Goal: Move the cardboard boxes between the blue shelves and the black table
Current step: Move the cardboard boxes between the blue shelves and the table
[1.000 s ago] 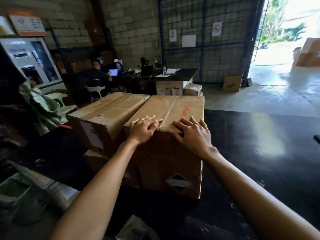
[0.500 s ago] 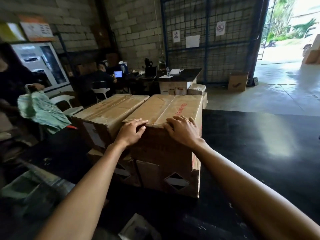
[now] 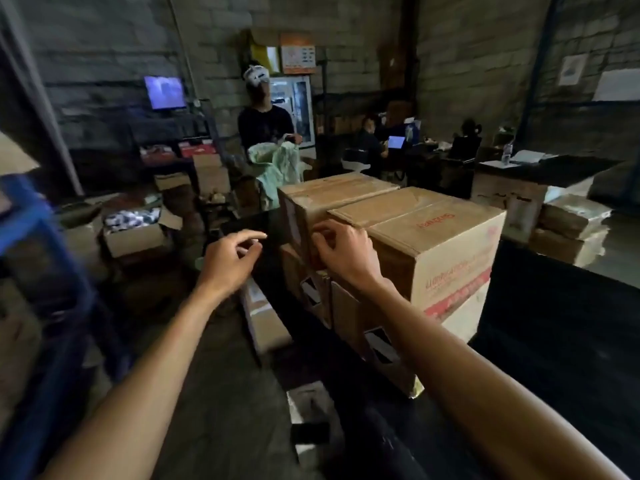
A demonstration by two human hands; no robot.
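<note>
Two stacks of two cardboard boxes stand side by side on the black table. The near top box has red print; the far top box sits beside it, with lower boxes beneath. My right hand hovers at the near top box's left corner with loosely curled fingers; I cannot tell whether it touches. Left of the stacks, my left hand hangs in the air, fingers loosely curled, holding nothing. A blurred blue shelf frame stands at the far left.
A person stands behind the boxes holding a green cloth. Other people sit at a desk at the back. Open cartons lie on the floor at left. More boxes are stacked at right.
Both hands have lifted off the top of the near box and drawn back to the left. The view has swung left, bringing the blue shelf and floor cartons in.
</note>
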